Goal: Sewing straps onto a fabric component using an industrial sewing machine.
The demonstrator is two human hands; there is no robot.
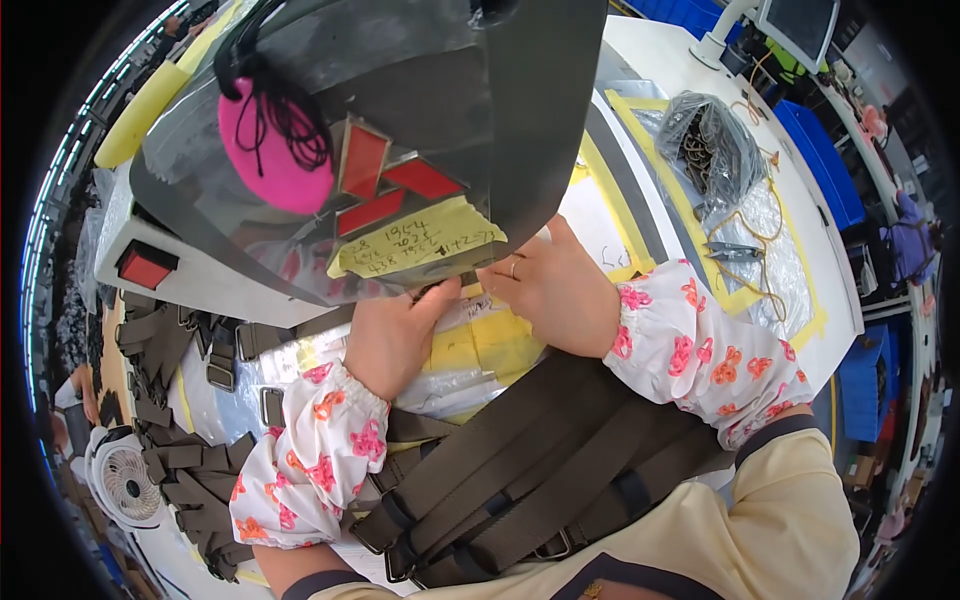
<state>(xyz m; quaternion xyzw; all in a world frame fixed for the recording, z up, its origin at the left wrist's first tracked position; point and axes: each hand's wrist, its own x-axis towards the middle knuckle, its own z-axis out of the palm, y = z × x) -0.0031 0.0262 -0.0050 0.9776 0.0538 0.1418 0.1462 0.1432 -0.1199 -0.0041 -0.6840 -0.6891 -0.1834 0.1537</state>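
My left hand [392, 335] and my right hand [545, 282] are close together under the head of a grey sewing machine [420, 120], fingers pinched on a strap piece hidden between them near the needle area. A bundle of dark brown webbing straps [530, 480] with metal buckles runs from under my hands down across my lap. Both wrists wear white sleeve covers with pink and orange flowers. A yellow paper note [420, 245] is stuck on the machine's front just above my fingers.
A pink pincushion [270, 155] with black thread sits on the machine. A pile of finished brown straps [190, 470] lies at the left, next to a small white fan [125, 480]. Clear bags of metal parts [715, 140] lie on the table [660, 60] at right.
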